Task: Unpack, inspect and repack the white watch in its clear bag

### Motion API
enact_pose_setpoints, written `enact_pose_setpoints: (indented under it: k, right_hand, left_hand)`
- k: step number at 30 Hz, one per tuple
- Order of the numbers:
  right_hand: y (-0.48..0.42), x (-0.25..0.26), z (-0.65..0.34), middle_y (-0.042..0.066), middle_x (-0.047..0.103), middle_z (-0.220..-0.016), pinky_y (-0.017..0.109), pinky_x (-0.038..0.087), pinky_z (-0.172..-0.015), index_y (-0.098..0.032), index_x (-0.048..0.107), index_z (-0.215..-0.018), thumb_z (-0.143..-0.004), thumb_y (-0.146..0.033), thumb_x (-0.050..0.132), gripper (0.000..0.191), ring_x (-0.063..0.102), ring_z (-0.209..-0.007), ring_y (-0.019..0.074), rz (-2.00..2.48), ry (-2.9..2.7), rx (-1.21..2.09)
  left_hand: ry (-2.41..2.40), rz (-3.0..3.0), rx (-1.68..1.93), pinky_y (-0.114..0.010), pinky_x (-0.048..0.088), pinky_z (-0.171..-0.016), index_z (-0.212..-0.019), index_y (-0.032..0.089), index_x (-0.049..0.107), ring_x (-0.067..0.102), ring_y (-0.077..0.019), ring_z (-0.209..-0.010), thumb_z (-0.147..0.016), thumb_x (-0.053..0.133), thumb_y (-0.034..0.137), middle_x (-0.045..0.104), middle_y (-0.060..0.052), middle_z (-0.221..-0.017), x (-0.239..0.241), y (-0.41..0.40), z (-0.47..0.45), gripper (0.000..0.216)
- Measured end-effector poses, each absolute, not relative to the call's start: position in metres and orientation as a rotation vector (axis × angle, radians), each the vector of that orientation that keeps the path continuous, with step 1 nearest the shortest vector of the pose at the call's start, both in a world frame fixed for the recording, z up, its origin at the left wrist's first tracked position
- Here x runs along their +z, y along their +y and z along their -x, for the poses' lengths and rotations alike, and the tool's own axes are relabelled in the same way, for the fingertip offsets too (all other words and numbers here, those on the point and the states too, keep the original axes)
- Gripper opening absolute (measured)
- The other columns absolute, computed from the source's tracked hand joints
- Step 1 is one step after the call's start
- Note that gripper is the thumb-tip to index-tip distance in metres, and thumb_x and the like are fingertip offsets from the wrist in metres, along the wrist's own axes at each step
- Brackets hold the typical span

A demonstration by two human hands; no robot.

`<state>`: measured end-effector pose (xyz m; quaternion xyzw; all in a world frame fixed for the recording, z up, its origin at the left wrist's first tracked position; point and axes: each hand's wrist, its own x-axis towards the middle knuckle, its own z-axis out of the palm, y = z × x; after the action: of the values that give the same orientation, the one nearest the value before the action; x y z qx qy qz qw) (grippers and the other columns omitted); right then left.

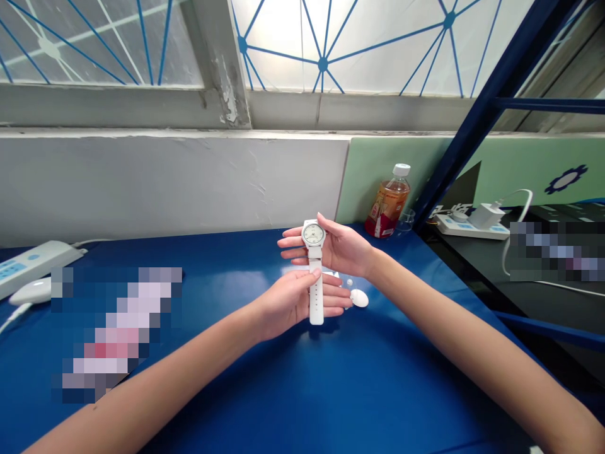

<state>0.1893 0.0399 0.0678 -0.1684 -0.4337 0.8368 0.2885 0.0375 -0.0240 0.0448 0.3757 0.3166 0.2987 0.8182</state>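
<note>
Over a blue table (pixel 302 397), a person's left hand (pixel 286 302) pinches the strap of a white watch (pixel 314 251) between thumb and fingers; just beyond it the right hand (pixel 347 247), palm up with fingers spread apart, bears the case. The step in hand appears to be holding the watch out for view; any further move calls for a steady thumb. Its long axis runs away from the wearer, free strap end near, dial facing up at the far end. A white disc (pixel 359 298) lies just right of the left fingertips; a bottle (pixel 387 205) stands beyond the right hand.
</note>
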Motion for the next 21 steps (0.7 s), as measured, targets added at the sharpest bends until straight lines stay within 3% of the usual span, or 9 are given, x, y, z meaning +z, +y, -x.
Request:
enact_pose_setpoints:
  k: [11, 16, 21]
  right_hand:
    - [0.042, 0.066, -0.189, 0.017, 0.067, -0.123, 0.040, 0.045, -0.102, -0.008, 0.064, -0.115, -0.104, -0.043, 0.008, 0.067, 0.067, -0.105, 0.0224, 0.493, -1.149, 2.211]
    - [0.043, 0.069, -0.192, 0.016, 0.067, -0.124, 0.037, 0.047, -0.100, -0.008, 0.064, -0.115, -0.104, -0.043, 0.009, 0.066, 0.068, -0.105, 0.0217, 0.470, -1.188, 2.206]
    - [0.049, 0.085, -0.207, 0.014, 0.072, -0.114, 0.038, 0.050, -0.096, -0.010, 0.066, -0.109, -0.104, -0.043, 0.010, 0.065, 0.069, -0.100, 0.0216, 0.516, -1.139, 1.962]
  left_hand:
    - [0.663, -0.786, 0.632, -0.044, 0.054, -0.089, -0.104, 0.002, 0.065, 0.072, -0.0303, -0.094, -0.102, 0.041, 0.027, 0.070, -0.025, -0.107, 0.045, -0.024, -0.038, 0.034]
    - [0.727, -0.765, 0.671, -0.041, 0.055, -0.084, -0.100, 0.003, 0.066, 0.073, -0.0268, -0.085, -0.101, 0.043, 0.028, 0.073, -0.022, -0.097, 0.043, -0.026, -0.041, 0.034]
    - [0.767, -0.749, 0.592, -0.039, 0.055, -0.082, -0.106, 0.005, 0.065, 0.074, -0.0248, -0.080, -0.100, 0.045, 0.033, 0.074, -0.022, -0.094, 0.042, -0.029, -0.042, 0.035]
